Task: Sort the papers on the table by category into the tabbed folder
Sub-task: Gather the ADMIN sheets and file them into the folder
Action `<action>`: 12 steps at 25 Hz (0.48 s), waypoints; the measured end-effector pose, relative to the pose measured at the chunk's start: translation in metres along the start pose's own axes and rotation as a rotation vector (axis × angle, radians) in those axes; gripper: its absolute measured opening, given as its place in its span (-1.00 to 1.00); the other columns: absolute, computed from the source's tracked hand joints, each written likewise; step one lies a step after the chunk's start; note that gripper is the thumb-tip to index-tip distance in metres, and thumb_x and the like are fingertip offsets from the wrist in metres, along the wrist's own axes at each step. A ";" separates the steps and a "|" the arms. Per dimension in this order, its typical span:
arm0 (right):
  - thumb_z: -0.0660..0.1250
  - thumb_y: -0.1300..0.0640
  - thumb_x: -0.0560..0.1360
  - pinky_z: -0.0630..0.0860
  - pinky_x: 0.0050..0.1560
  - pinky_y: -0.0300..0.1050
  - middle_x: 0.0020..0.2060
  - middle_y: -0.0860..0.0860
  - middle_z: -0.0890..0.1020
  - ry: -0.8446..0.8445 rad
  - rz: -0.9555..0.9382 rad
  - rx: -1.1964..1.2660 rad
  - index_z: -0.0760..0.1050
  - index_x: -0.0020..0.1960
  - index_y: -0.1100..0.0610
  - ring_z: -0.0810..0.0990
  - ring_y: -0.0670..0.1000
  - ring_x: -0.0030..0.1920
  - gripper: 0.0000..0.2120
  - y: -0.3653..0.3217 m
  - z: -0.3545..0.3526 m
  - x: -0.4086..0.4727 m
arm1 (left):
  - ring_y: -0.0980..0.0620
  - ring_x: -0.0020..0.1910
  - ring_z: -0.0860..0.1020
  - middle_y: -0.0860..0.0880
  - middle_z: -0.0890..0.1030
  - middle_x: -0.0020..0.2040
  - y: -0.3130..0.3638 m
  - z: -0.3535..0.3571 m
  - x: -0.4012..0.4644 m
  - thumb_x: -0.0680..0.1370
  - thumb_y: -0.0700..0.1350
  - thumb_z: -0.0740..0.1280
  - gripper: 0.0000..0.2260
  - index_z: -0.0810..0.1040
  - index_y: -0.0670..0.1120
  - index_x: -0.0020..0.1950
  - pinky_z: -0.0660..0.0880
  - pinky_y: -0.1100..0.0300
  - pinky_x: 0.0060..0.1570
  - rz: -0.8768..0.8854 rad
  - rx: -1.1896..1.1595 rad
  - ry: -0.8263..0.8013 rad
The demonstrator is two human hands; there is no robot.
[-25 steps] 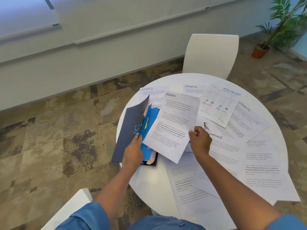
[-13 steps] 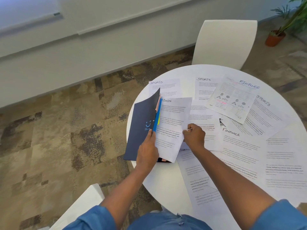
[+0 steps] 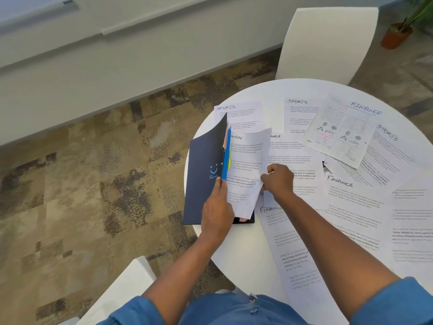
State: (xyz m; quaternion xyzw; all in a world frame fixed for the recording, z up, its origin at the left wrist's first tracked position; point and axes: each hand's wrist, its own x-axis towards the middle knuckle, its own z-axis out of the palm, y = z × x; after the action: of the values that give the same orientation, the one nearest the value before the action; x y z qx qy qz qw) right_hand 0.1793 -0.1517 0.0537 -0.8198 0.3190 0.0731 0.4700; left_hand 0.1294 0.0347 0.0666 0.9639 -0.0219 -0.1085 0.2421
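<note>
On the round white tabletop [image 3: 236, 245] we see loose sheets spread across the far and right portions, headed by hand SPORTS, FINANCE and, on the sheet in hand, ADMIN. The tabbed folder [image 3: 206, 170] lies at the left edge of the tabletop, its dark navy cover raised on edge and overhanging the rim slightly; a pale smile mark shows on the cover, and a blue divider [image 3: 226, 158] with a yellow tab stands just inside it, a pink one behind. The ADMIN sheet [image 3: 246, 170] lies partly inside the opened section, its left margin hidden behind the blue divider and its right edge bowed upward. The left hand [image 3: 218, 212] grips the lower edge of the cover and divider, keeping the section open; the right hand [image 3: 277, 181] is clenched on the right edge of the sheet, pinching it. We judge the step in hand to be seating this sheet in its section. To do it well, we would keep the gap held wide, slide the sheet toward the spine until its left edge meets the fold, and flatten the bow before letting go, so that the corners do not catch on the divider. Heading and tab should agree; the tab's wording is too small to read here.
</note>
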 end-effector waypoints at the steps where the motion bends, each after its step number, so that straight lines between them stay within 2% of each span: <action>1: 0.28 0.32 0.24 0.62 -0.33 0.13 -0.41 0.16 0.53 0.013 0.008 -0.012 0.26 -0.40 0.09 0.69 0.29 -0.28 -0.78 -0.002 -0.002 0.003 | -0.02 0.00 0.55 -0.07 0.14 0.61 0.000 -0.001 0.000 0.60 -0.30 0.15 -0.44 0.12 -0.10 0.60 0.58 0.14 -0.12 -0.008 -0.008 0.004; 4: 0.29 0.36 0.28 0.66 -0.21 0.20 -0.38 0.15 0.55 0.020 0.038 -0.026 0.30 -0.38 0.12 0.71 0.22 -0.32 -0.78 -0.007 -0.014 0.006 | 0.00 -0.01 0.55 -0.05 0.15 0.61 -0.001 -0.004 0.000 0.60 -0.30 0.16 -0.43 0.12 -0.09 0.60 0.57 0.16 -0.11 -0.005 -0.028 -0.001; 6: 0.31 0.40 0.32 0.66 -0.20 0.14 -0.35 0.13 0.53 -0.011 0.042 -0.031 0.34 -0.35 0.15 0.71 0.16 -0.36 -0.78 -0.013 -0.019 0.009 | -0.01 0.03 0.56 -0.04 0.14 0.61 -0.001 -0.005 0.000 0.59 -0.30 0.15 -0.42 0.12 -0.08 0.60 0.54 0.18 -0.10 -0.006 -0.030 -0.011; 9: 0.33 0.41 0.34 0.68 -0.19 0.17 -0.31 0.16 0.55 -0.045 0.020 -0.021 0.46 -0.27 0.19 0.71 0.16 -0.32 -0.85 -0.022 -0.020 0.015 | 0.00 0.02 0.54 -0.03 0.13 0.61 -0.001 -0.007 0.002 0.58 -0.32 0.15 -0.42 0.14 -0.08 0.60 0.48 0.22 -0.12 -0.009 -0.028 -0.030; 12: 0.37 0.40 0.38 0.68 -0.33 -0.06 -0.22 0.28 0.65 -0.090 0.002 0.037 0.50 -0.18 0.41 0.70 0.11 -0.31 -0.93 -0.028 -0.011 0.018 | 0.03 -0.02 0.54 -0.03 0.16 0.60 -0.003 -0.006 0.002 0.58 -0.31 0.18 -0.44 0.19 -0.07 0.57 0.59 0.17 -0.18 0.018 -0.033 -0.036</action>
State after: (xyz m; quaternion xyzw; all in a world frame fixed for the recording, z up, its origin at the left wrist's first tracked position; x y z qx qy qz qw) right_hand 0.2083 -0.1591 0.0724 -0.8066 0.2996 0.1043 0.4988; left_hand 0.1331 0.0399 0.0698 0.9574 -0.0333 -0.1240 0.2585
